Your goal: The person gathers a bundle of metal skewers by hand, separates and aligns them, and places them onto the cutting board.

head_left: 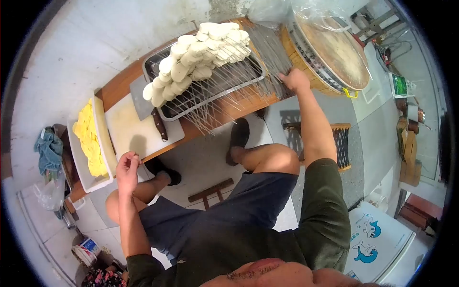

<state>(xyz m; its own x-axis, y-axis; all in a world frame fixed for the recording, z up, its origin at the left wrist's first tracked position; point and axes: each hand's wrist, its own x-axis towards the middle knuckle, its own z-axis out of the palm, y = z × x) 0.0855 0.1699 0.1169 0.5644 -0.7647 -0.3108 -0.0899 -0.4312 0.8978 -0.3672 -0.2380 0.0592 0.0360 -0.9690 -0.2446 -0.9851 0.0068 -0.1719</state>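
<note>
My right hand [295, 80] is at the near ends of a bundle of thin metal skewers [271, 50], its fingertips pinched on them; how many it grips is hidden. My left hand [127, 171] is raised by the near edge of a white cutting board [122, 122], fingers curled together, and whatever may be in them is too small to make out. Across the board's right end lies a cleaver [140, 98] with a dark handle. Beside it, a metal tray [262, 71] bears a heap of white oval slices [191, 57] threaded on skewers, whose bare ends stick out toward me.
A white bin [103, 138] of yellow slices [88, 138] stands at the left end of the wooden bench [114, 88]. A large round wooden tub [330, 48] with a lid is at the right. Below are a slatted stool [342, 143] and my knees.
</note>
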